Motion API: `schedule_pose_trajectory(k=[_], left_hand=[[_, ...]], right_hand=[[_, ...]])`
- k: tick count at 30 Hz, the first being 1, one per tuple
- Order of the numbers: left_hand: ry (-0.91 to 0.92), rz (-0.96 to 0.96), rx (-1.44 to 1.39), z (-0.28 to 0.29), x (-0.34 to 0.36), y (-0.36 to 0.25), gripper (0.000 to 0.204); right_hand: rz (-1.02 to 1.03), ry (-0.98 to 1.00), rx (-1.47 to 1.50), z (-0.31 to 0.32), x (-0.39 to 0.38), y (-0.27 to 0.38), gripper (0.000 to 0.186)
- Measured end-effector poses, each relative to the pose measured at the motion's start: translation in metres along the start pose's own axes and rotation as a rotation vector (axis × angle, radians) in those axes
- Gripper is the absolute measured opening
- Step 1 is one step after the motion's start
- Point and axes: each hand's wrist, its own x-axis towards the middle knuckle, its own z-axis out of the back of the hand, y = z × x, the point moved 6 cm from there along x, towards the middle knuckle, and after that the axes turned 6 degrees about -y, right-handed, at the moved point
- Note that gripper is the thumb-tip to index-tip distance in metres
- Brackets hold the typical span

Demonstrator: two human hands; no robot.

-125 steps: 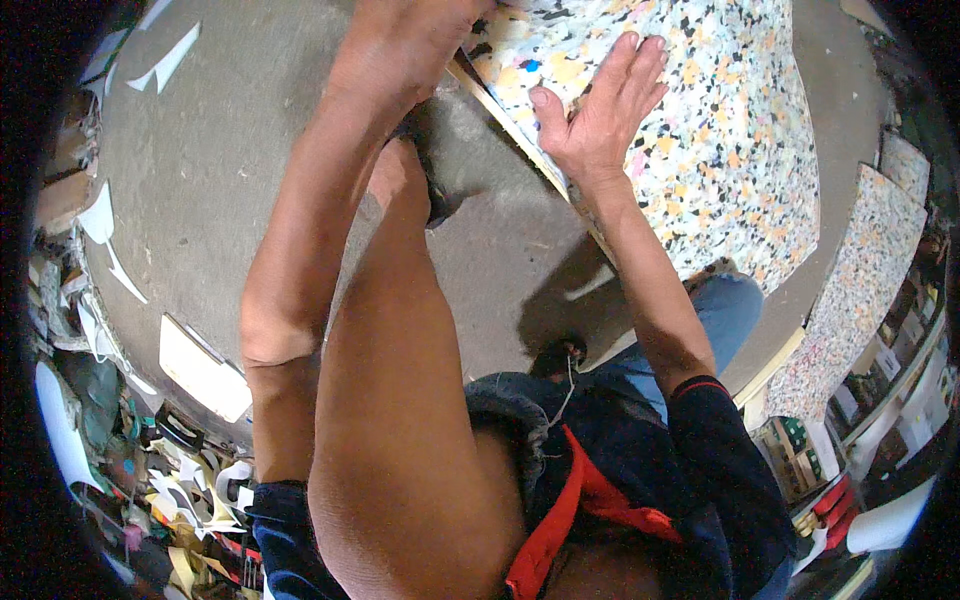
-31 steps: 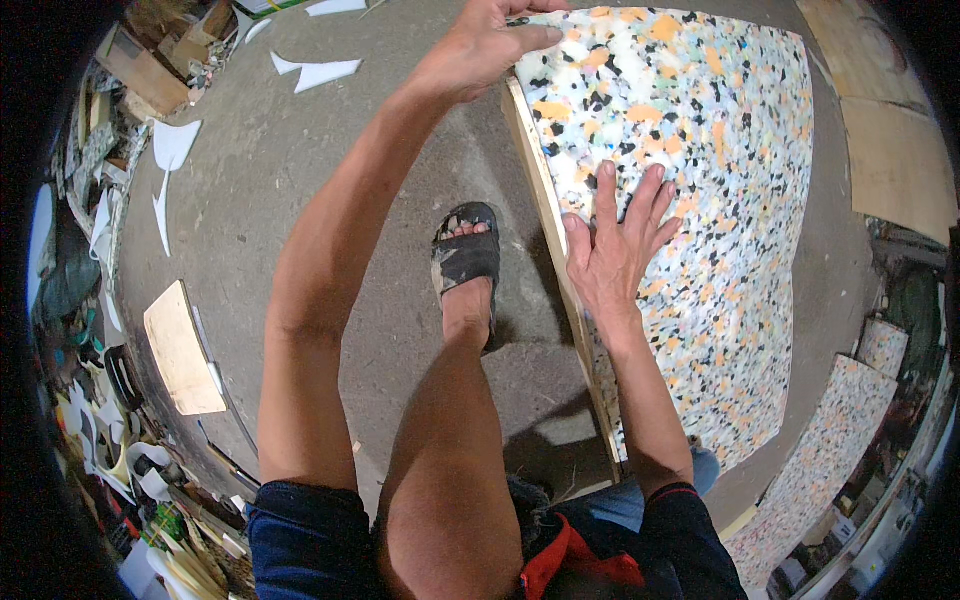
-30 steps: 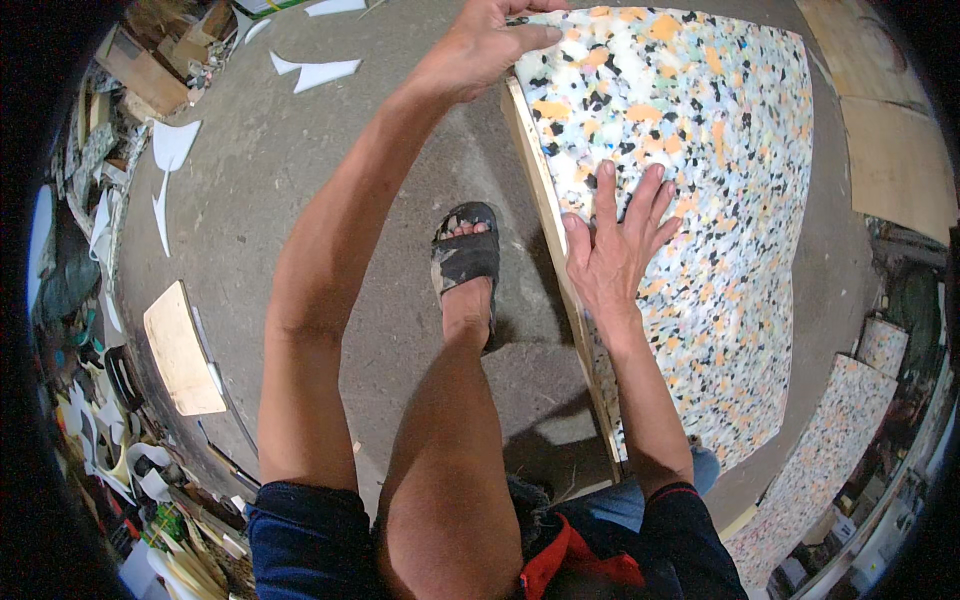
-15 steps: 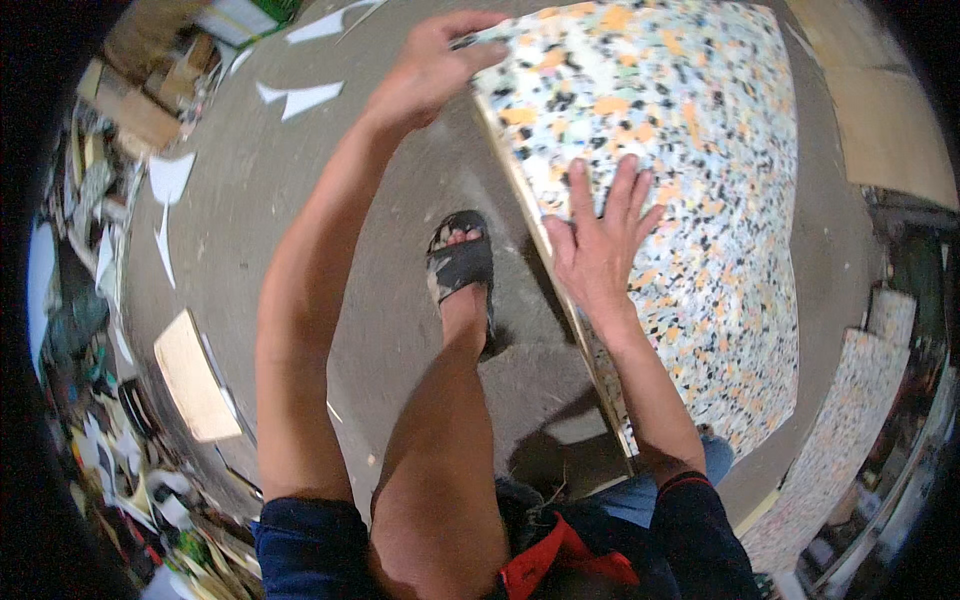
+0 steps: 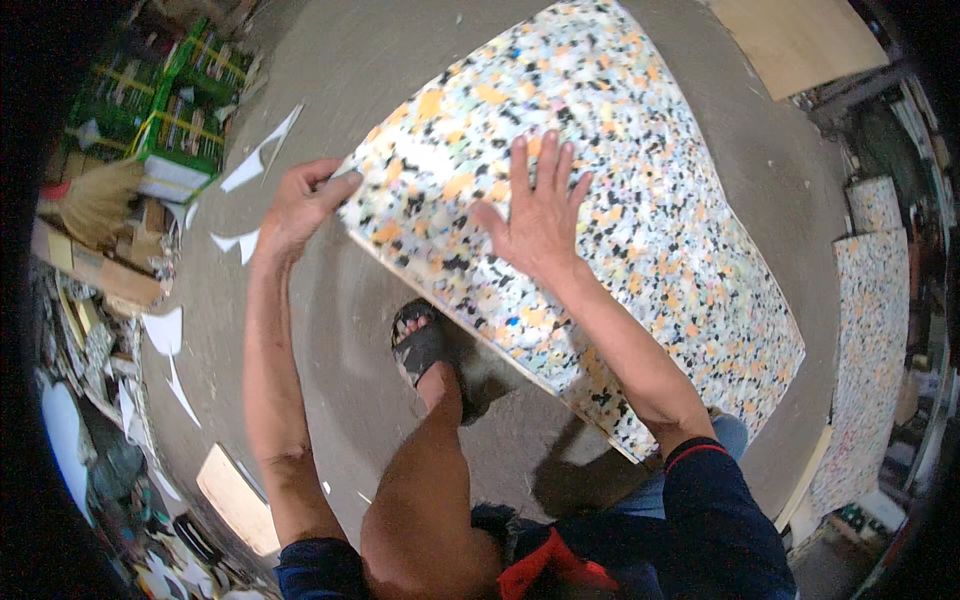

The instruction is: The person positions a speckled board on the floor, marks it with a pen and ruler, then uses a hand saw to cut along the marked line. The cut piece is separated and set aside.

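Note:
A large speckled foam sheet (image 5: 640, 270), white with orange and black flecks, spans the middle and right of the view, held above the floor with a thin pale backing along its near edge. Its left corner is pinched in my left hand (image 5: 298, 207), thumb on top and the other fingers partly hidden beneath. My right hand (image 5: 540, 215) lies flat on the sheet's upper face, fingers spread and gripping nothing. Below the near edge, my sandalled foot (image 5: 422, 345) rests on the floor.
White cut-out scraps (image 5: 163, 330) lie on the grey floor (image 5: 350, 300) at left, near a pale board (image 5: 238, 498). Green boxes (image 5: 190, 130) and a straw broom (image 5: 100, 205) stand far left. Another speckled strip (image 5: 865, 350) lies at right, below a tan board (image 5: 800, 40).
The sheet's held corner has come lower and left in view, with my left hand still on it. My right hand has shifted left with the sheet, staying flat. Surroundings have shifted too.

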Motion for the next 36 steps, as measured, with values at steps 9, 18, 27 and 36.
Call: schedule_pose_trajectory(k=[9,18,27,36], left_hand=[[-0.01,-0.135,0.643,-0.082,0.085,-0.072,0.08],[-0.194,-0.249,0.717,-0.091,0.077,-0.061,0.077],[-0.153,-0.814,0.983,-0.26,0.002,-0.108,0.085],[-0.222,-0.837,1.096,-0.275,0.002,-0.105,0.078]], right_hand=[[0.327,-0.154,0.112,0.014,0.058,-0.019,0.089],[-0.041,-0.144,0.053,0.014,0.228,-0.088,0.088],[-0.007,-0.115,0.072,0.017,0.217,-0.135,0.092],[-0.036,-0.275,0.083,0.028,0.064,-0.264,0.091]])
